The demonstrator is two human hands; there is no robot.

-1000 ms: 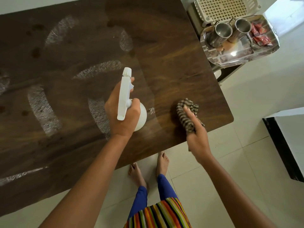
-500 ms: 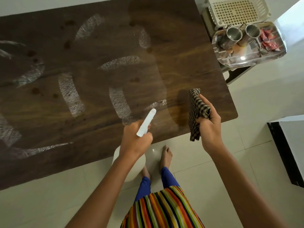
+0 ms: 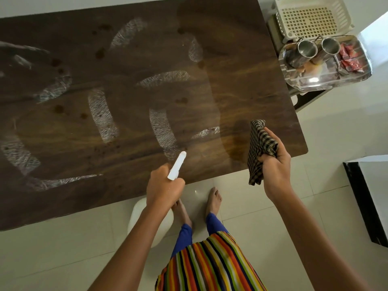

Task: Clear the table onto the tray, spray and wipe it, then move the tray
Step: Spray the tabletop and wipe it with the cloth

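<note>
- Head view: the left hand point(image 3: 164, 186) grips a white spray bottle point(image 3: 137, 217) by the neck, fingers curled round it. The nozzle sticks up past the knuckles over the table's near edge.
- A second ago the bottle was out over the table point(image 3: 241, 80). Now it is drawn back to the near edge, with its round body hanging below the tabletop, over the floor point(image 3: 273, 217) and partly hidden by the forearm.
- The right hand point(image 3: 275, 164) clutches a checked cloth point(image 3: 260, 143), bunched in the fist, with one end sticking up and one hanging down.
- A second ago the fingers pressed the cloth flat on the table. Now it is lifted clear, above the near right corner.
- Little differs from half a second ago: both hands hold the same things in much the same places.
- White spray streaks point(image 3: 101, 117) curve across the dark wood, with small dark spots point(image 3: 100, 53) among them. More of the table's left side shows than a second ago.
- The steel tray point(image 3: 327, 80) sits just off the table's far right corner, as before. It holds two steel cups point(image 3: 307, 50) side by side and red packets point(image 3: 349, 57) at its right end.
- A cream basket point(image 3: 310, 17) lies just behind the tray.
- Bare feet point(image 3: 213, 201) stand on the pale tiles by the near edge, below a striped garment point(image 3: 210, 263).
</note>
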